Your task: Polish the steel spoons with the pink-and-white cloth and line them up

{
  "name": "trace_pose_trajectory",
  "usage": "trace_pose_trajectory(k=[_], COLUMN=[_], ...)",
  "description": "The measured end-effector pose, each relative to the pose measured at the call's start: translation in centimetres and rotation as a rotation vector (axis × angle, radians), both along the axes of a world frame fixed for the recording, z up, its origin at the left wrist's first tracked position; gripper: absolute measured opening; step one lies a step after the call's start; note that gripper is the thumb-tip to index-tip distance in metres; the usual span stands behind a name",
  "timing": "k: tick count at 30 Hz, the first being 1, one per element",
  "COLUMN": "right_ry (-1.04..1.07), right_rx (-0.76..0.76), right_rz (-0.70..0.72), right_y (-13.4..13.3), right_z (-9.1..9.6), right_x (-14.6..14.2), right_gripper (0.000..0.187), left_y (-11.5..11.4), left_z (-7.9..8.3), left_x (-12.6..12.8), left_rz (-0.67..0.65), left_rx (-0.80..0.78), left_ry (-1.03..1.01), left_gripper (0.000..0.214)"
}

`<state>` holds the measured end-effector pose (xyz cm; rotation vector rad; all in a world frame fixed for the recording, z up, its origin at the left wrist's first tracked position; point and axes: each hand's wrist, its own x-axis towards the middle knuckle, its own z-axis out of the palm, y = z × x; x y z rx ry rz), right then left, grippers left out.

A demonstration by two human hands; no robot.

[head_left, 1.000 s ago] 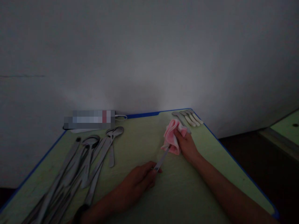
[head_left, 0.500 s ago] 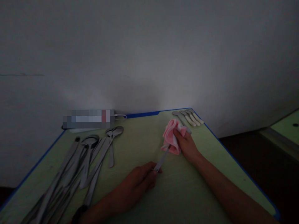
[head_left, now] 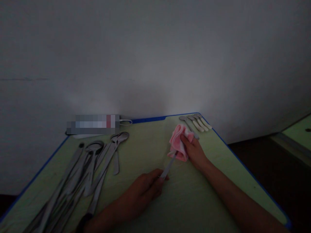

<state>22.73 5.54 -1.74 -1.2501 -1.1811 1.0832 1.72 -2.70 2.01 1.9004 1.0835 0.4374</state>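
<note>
My left hand (head_left: 148,186) pinches the end of a piece of metal cutlery (head_left: 168,167), whose flat handle slants up and to the right. Its far end is hidden inside a pink and white cloth (head_left: 178,142), so I cannot tell which kind it is. My right hand (head_left: 194,150) is closed on the cloth, wrapping it around that hidden end. Just behind the cloth lies a spoon (head_left: 188,124), partly covered. Beside it several spoons with white handles (head_left: 200,123) rest in a row by the far right corner.
A pile of long metal utensils, with a ladle (head_left: 93,149) and spoons (head_left: 120,137) among them, spreads over the left of the green table (head_left: 143,145). A blurred-out box (head_left: 93,124) with a white cord stands at the back left. The table's far edge meets a grey wall (head_left: 150,58).
Almost nothing differs. Both hands keep the same hold on the cutlery and the cloth, and the view has shifted very slightly.
</note>
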Motion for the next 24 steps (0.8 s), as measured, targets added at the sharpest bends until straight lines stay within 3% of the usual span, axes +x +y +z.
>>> trace_pose_trajectory(k=[24], right_ry=[-0.018], right_rx=[-0.016], right_rz=[-0.004], right_y=[0.15], right_z=[-0.15], right_x=[0.05], right_gripper=[0.038], left_y=[0.37], left_z=[0.15], left_x=[-0.25], left_rz=[-0.065], left_rx=[-0.009], left_ry=[0.021], left_gripper=[0.027])
